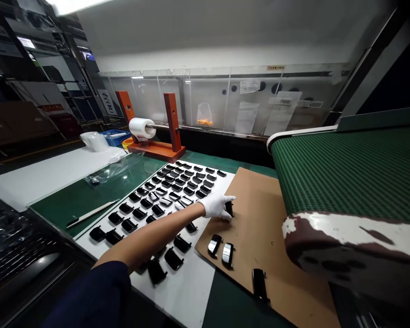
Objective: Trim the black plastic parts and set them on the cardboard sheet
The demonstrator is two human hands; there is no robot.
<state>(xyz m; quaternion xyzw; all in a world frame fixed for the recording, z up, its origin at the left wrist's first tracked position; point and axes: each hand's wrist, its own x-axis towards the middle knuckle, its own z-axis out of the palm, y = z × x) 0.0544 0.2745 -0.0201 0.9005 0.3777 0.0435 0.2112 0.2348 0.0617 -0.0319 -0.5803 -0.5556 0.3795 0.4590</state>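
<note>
Where a dark blue sleeve (pixel 99 291) enters at the lower left, a bare forearm stretches up and to the right across the counter (pixel 82 196) and ends in the left hand (pixel 216 206), which wears a white glove. The right hand is out of view.

Nearest the viewer, a long black piece (pixel 259 282) lies at the near edge of a brown cardboard sheet (pixel 259 205). Just beyond it, two glossy pieces (pixel 221 249) lie side by side on the same cardboard.

Left of the cardboard is a white sheet (pixel 187 291) that carries many small black parts in rows (pixel 177 182); the forearm passes over the nearer ones.

Further up the cardboard, the gloved fingers (pixel 227 199) curl down and close on a small black part (pixel 229 208), which rests on the cardboard near its left edge. One finger points out to the right.

On the green counter left of the white sheet lies a thin pale tool with a dark tip (pixel 92 213), and beyond it a crumpled clear plastic bag (pixel 112 173).

To the right, a green conveyor belt (pixel 345 173) rises above the cardboard, with a worn white and brown roller end (pixel 351 246).

At the back stands an orange wooden stand (pixel 172 120) holding a white roll (pixel 141 127), with a blue tray (pixel 114 136) to its left. Behind them runs a clear screen with papers stuck to it (pixel 249 109)
</note>
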